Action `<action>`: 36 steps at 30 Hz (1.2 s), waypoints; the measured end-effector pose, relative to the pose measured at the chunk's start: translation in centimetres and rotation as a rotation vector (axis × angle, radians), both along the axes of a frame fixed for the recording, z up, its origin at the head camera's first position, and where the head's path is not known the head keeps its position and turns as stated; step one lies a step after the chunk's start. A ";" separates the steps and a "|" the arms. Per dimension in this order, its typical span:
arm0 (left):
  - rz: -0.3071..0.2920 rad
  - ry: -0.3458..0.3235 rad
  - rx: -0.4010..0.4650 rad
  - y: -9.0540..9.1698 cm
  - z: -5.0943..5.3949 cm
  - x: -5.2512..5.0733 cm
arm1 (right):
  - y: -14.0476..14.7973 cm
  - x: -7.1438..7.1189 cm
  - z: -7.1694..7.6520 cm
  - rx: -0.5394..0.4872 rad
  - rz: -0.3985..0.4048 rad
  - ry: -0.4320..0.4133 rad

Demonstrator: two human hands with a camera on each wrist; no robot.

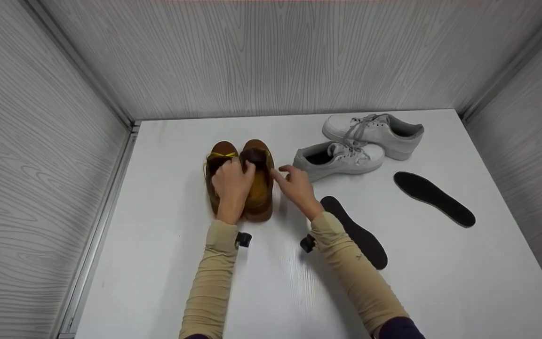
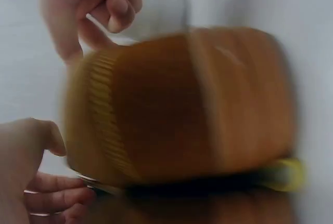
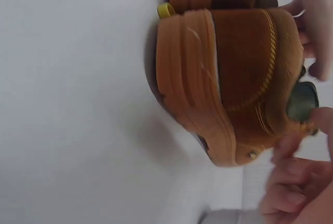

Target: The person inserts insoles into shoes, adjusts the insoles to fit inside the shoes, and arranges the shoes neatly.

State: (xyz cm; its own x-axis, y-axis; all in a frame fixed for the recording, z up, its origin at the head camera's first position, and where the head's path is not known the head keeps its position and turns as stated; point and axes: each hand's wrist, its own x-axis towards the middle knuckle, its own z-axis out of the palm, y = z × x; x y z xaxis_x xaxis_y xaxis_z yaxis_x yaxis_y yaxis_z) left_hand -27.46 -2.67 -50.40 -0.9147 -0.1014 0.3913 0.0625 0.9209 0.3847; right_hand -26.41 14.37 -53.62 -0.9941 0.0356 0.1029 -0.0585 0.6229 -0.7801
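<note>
A pair of brown leather shoes with yellow laces stands in the middle left of the head view. My left hand (image 1: 233, 183) reaches over them, its thumb inside the opening of the right brown shoe (image 1: 258, 212) and its fingers bent towards the left brown shoe (image 1: 224, 147). In the left wrist view it grips the right shoe's near collar edge. My right hand (image 1: 297, 186) is at the outer side of the same shoe. Its thumb and index finger touch the rim by the laces; the other fingers are loosely bent. The right shoe's insole shows tan.
Two white sneakers (image 1: 346, 167) with grey laces lie at the back right, one partly behind the other. One black insole (image 1: 433, 197) rests to their right front. Another dark insole (image 1: 358, 233) lies partly under my right forearm. Grey panels enclose the white table (image 1: 158, 188).
</note>
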 end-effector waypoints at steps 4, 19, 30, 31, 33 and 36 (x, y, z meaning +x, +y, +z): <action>-0.050 0.120 0.062 1.5 2.1 0.2 | 2.2 0.1 0.5 -0.135 -0.165 0.231; -0.288 -0.048 0.240 9.4 1.7 -1.8 | 9.0 -0.2 -0.9 -0.103 -0.488 -0.002; -0.315 -0.197 0.161 13.1 -1.1 -2.3 | 9.7 -0.5 -1.4 -0.075 -0.446 -0.053; -0.312 -0.194 0.168 13.2 -1.3 -2.3 | 9.7 -0.5 -1.4 -0.088 -0.440 -0.057; -0.307 -0.182 0.205 13.4 -1.7 -2.5 | 9.6 -0.6 -1.5 -0.116 -0.447 -0.071; -0.308 -0.166 0.299 13.5 -2.0 -2.5 | 9.5 -0.7 -1.5 -0.148 -0.458 -0.097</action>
